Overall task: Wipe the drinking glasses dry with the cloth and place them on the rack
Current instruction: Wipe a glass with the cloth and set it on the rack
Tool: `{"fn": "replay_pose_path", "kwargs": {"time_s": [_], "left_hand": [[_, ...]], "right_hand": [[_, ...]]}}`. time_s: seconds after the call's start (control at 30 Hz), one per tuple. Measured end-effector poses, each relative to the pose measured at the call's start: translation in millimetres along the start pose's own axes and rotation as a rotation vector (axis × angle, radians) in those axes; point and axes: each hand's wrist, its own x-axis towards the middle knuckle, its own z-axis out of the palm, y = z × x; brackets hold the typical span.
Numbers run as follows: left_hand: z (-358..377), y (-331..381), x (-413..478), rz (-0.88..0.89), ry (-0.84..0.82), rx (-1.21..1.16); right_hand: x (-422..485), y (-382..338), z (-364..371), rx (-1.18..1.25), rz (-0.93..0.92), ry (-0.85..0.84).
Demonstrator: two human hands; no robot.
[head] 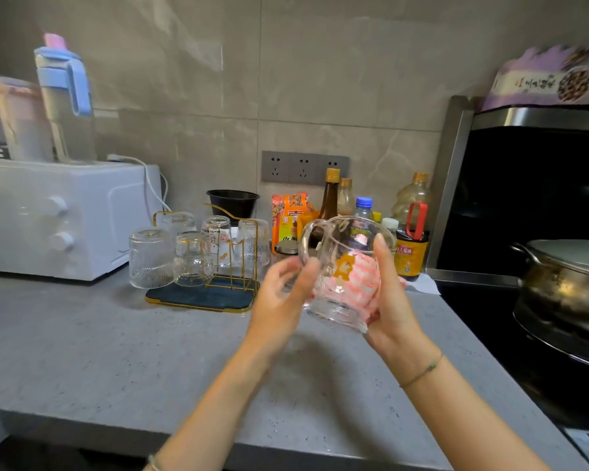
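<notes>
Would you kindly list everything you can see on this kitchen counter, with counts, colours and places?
held glass: one, clear with orange print, between both hands above the counter
cloth: one, pink-and-white, against the held glass by the right hand
rack: one, gold wire on dark tray, centre-left
racked glasses: five, clear, upside down on the rack
toaster oven: one, white, far left
drink bottles: two, blue-lidded and pinkish, atop the oven
bowl: one, black, behind the rack
condiment bottles: several, brown and amber, by the wall
pot: one, steel, lidded, right
left hand: holds the glass's left side
right hand: grips cloth and glass
</notes>
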Motion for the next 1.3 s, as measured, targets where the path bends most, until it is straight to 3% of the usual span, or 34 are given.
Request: {"fn": "replay_pose_path", "kwargs": {"time_s": [0.13, 0.3, 0.57, 0.67, 0.73, 0.8, 1.03, 1.17, 1.3], "left_hand": [[27, -19, -19, 0.010, 0.055, -0.207], [39, -20, -21, -0.098, 0.110, -0.515], [44, 1, -34, -0.063, 0.130, -0.679], [41, 5, -37, -0.091, 0.091, -0.680], [35, 7, -37, -0.137, 0.074, -0.643], [29, 6, -35, -0.148, 0.073, -0.615], [11, 13, -37, -0.179, 0.057, -0.602], [15, 15, -38, -0.081, 0.123, -0.522], [30, 21, -44, 0.065, 0.261, -0.473]], "right_hand": [[-9, 3, 13, 0.007, -0.119, 0.111], [-24, 5, 21, -0.094, -0.259, 0.114], [-33, 4, 29, -0.200, -0.401, 0.136], [-37, 7, 38, -0.427, -0.681, 0.095], [-36, 11, 39, -0.741, -0.912, -0.038], [-32, 11, 35, -1.011, -1.017, -0.111], [-42, 30, 7, -1.398, -1.235, -0.369], [-41, 22, 8, -1.453, -1.254, -0.351], [-34, -9, 35, -1.381, -1.186, -0.213]]}}
